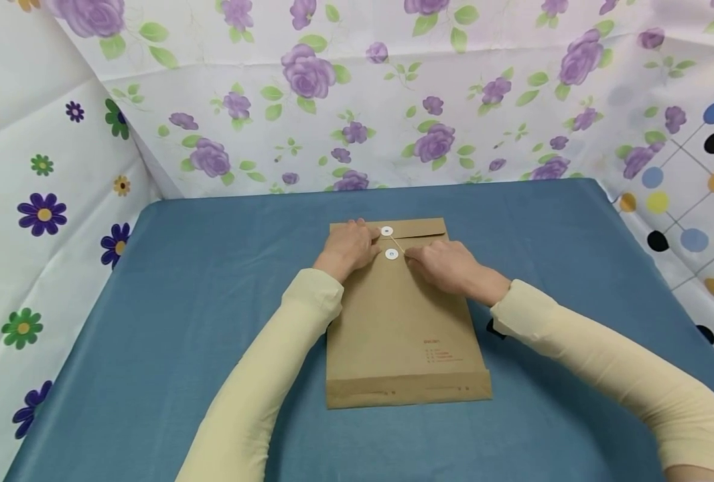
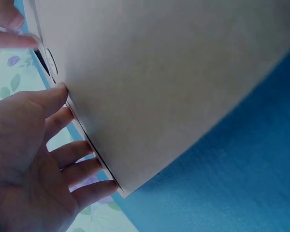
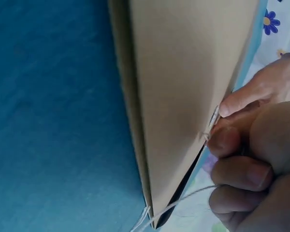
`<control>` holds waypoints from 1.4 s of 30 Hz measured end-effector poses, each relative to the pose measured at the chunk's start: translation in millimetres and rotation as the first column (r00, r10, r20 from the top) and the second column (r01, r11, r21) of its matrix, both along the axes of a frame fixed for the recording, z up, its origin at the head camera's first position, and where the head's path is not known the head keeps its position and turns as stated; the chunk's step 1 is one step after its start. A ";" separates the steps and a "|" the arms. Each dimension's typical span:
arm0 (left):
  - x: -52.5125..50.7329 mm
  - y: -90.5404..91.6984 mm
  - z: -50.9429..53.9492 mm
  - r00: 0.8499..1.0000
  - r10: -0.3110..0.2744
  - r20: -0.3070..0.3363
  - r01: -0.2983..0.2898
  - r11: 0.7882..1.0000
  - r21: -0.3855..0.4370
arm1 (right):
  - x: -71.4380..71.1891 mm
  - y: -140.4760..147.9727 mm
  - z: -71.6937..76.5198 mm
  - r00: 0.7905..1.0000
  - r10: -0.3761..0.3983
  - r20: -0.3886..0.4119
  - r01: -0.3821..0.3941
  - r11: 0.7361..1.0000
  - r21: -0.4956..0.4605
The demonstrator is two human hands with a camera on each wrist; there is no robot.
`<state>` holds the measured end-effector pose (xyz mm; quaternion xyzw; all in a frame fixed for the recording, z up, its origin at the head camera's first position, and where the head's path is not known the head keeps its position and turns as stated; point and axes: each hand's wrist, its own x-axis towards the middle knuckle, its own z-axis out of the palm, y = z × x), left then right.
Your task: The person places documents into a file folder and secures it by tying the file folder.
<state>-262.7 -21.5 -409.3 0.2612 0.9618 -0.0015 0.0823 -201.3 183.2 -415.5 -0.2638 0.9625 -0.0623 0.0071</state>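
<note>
A brown kraft string-tie envelope (image 1: 396,314) lies flat with its flap (image 1: 420,229) at the far end. One white round button (image 1: 386,231) sits on the flap, another button (image 1: 391,254) just below it. My left hand (image 1: 347,248) rests on the envelope's upper left; in the left wrist view its fingers lie extended along the flap edge. Right of the buttons, my right hand (image 1: 444,266) pinches the thin string (image 1: 398,245), drawn taut from the upper button. In the right wrist view its fingers are curled, and loose string (image 3: 191,194) trails from them past the envelope's corner.
Blue cloth (image 1: 212,268) covers the table under the envelope. A curtain with purple flowers (image 1: 309,73) hangs behind, with patterned sheets at both sides. Something small and black (image 1: 494,329) shows beneath the right sleeve cuff.
</note>
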 end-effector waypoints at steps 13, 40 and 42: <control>0.9 -1.0 -0.5 1.000 -0.003 0.005 0.003 1.000 -0.001 | 4.2 0.4 -8.7 0.995 -0.001 0.099 0.021 0.978 -0.206; -1.4 0.0 -0.4 0.999 0.015 0.028 -0.015 1.000 -0.005 | 8.9 -8.6 -4.8 0.859 0.132 0.495 0.117 0.890 -0.440; -1.3 0.3 -0.6 0.999 0.016 0.034 -0.016 1.000 -0.002 | 11.2 -8.3 -4.0 0.847 0.143 0.512 0.123 0.884 -0.451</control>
